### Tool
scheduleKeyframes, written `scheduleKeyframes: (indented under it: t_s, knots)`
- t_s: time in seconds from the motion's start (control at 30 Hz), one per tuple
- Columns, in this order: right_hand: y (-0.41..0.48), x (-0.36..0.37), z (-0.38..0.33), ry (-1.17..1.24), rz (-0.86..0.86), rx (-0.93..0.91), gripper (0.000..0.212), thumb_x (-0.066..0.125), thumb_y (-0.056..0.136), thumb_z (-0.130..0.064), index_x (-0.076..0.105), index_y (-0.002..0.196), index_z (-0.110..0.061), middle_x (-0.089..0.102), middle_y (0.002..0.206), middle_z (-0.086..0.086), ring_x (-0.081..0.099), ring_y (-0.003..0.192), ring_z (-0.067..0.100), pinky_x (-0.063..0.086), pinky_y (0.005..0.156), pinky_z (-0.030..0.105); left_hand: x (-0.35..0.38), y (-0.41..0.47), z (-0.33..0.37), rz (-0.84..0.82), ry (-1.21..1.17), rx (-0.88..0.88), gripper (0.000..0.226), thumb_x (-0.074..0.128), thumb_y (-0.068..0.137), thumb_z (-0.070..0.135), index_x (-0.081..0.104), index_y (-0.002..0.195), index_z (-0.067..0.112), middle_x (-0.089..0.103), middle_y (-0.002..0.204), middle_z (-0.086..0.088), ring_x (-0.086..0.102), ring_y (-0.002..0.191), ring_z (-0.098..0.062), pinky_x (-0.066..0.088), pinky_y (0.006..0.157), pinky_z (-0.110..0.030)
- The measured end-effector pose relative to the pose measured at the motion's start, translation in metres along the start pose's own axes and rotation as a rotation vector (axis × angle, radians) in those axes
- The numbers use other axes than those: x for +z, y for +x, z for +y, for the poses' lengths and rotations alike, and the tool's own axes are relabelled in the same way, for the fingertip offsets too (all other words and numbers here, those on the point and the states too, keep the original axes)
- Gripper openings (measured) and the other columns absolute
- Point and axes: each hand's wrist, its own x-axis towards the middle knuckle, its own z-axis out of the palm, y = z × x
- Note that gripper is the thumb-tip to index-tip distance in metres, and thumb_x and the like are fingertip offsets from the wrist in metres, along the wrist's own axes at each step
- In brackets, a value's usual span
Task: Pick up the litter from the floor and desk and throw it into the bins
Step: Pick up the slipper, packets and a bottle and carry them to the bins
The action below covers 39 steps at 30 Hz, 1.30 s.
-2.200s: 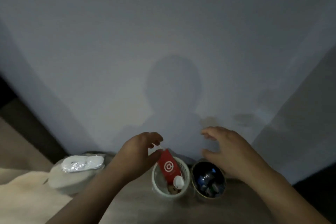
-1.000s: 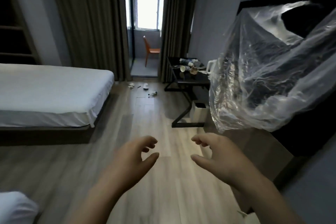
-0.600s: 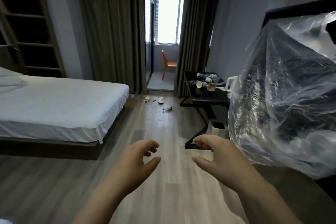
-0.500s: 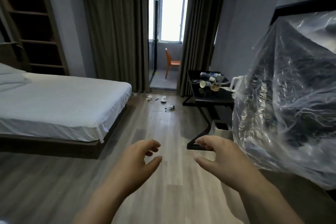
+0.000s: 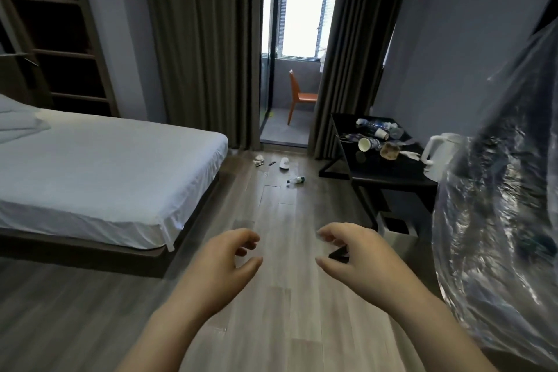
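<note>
My left hand and my right hand hover side by side over the wooden floor, fingers apart and curled, holding nothing. Far ahead on the floor lie a small bottle, a white cup-like piece, a crumpled scrap and a small dark item. The black desk at the right carries more litter: a paper cup, another cup, a plastic bottle and a brown crumpled piece. A white bin stands under the desk.
A bed with white sheets fills the left side. A large clear plastic sheet hangs at the right, close to my right arm. A white kettle stands on the desk. Dark curtains frame a doorway with an orange chair beyond.
The view has swung from two small bins by a wall to the room, then moved forward along the floor. My left hand let go of the red packet; both hands are empty.
</note>
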Motion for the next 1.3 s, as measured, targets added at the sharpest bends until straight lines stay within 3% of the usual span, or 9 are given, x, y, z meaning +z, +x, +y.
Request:
scheduleKeyframes:
  t_s: [0.37,0.6,0.9,1.1,1.3]
  knots:
    - [0.168,0.037,0.006,0.003,-0.055,0.079,0.044,0.062,0.085,-0.046,0.053,0.127,-0.038,0.055,0.117,-0.022,0.052,0.105,-0.004,0.046,0.091,0.017,-0.021,0.158,-0.077,-0.058,0.002,-0.022,0.031,0.062,0.087,0.04,0.058,0.117,0.036,0.059,0.105,0.023,0.056,0.097,0.006,0.05,0.089,-0.021]
    - [0.293,0.049,0.064,0.059,-0.067,0.091,0.041,0.063,0.084,-0.044,0.055,0.123,-0.035,0.056,0.115,-0.02,0.052,0.105,-0.002,0.048,0.084,0.019,0.004,0.288,-0.103,-0.057,0.023,-0.023,0.028,0.061,0.087,0.038,0.058,0.115,0.035,0.059,0.104,0.022,0.056,0.096,0.006,0.05,0.088,-0.02]
    - [0.462,0.038,0.14,0.078,-0.08,0.051,0.042,0.062,0.084,-0.043,0.055,0.125,-0.033,0.058,0.118,-0.018,0.052,0.106,-0.003,0.042,0.088,0.016,0.03,0.46,-0.114,-0.054,0.055,-0.036,0.03,0.062,0.086,0.041,0.057,0.116,0.037,0.059,0.106,0.023,0.056,0.096,0.006,0.05,0.088,-0.02]
    - [0.56,0.052,0.172,0.097,-0.123,0.071,0.042,0.063,0.084,-0.042,0.056,0.124,-0.034,0.058,0.117,-0.018,0.051,0.103,-0.005,0.037,0.081,0.012,0.042,0.553,-0.147,-0.088,0.048,-0.077,0.031,0.061,0.087,0.042,0.055,0.117,0.039,0.058,0.105,0.023,0.056,0.096,0.006,0.05,0.084,-0.016]
    - [0.672,0.075,0.191,0.096,-0.109,0.122,0.038,0.064,0.083,-0.039,0.059,0.12,-0.033,0.059,0.113,-0.017,0.055,0.104,0.0,0.045,0.09,0.02,0.048,0.668,-0.206,-0.107,0.015,-0.068,0.028,0.062,0.086,0.039,0.058,0.114,0.035,0.059,0.103,0.021,0.059,0.095,0.003,0.051,0.085,-0.022]
